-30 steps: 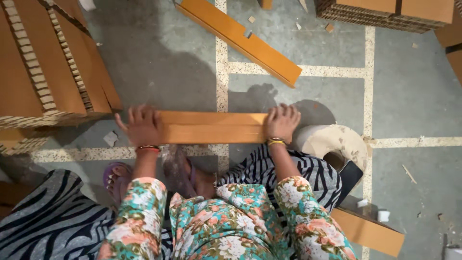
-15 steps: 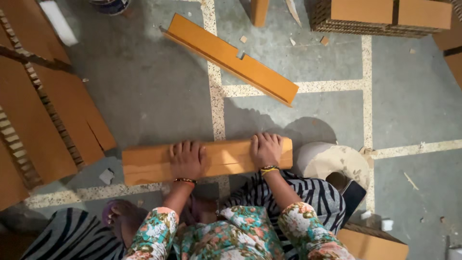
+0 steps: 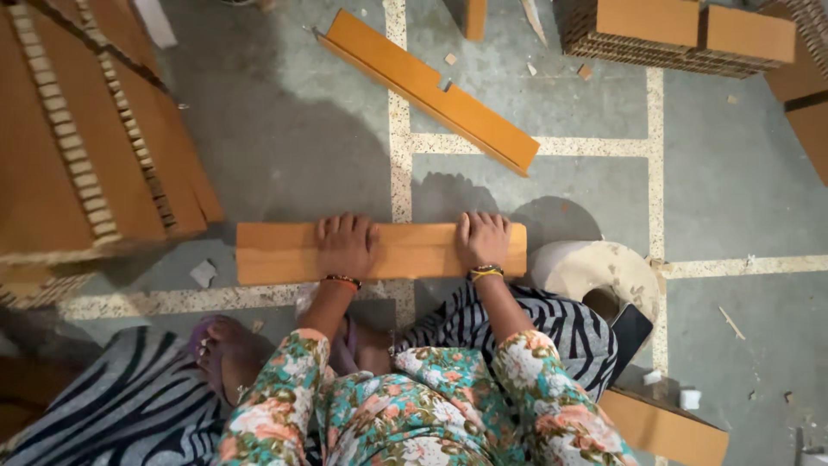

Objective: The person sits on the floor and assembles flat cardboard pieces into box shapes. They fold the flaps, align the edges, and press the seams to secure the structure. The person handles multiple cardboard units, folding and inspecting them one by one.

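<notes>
A long orange-brown cardboard strip [image 3: 276, 252] lies flat on the grey floor in front of me. My left hand [image 3: 346, 245] presses palm down on its middle, fingers together and flat. My right hand [image 3: 483, 241] presses flat near its right end. Both wrists wear bangles, and my sleeves are floral. Neither hand grips the strip; both rest on top of it.
A second cardboard strip [image 3: 429, 87] lies diagonally further away. Stacks of corrugated board stand at the left [image 3: 78, 147] and top right [image 3: 681, 34]. A pale tape roll [image 3: 586, 269] sits right of my right hand. My foot [image 3: 220, 349] and zebra-print cloth are below.
My left hand slid right along the strip, from its left end to the middle. The right hand stayed near the right end. The view shifted slightly.
</notes>
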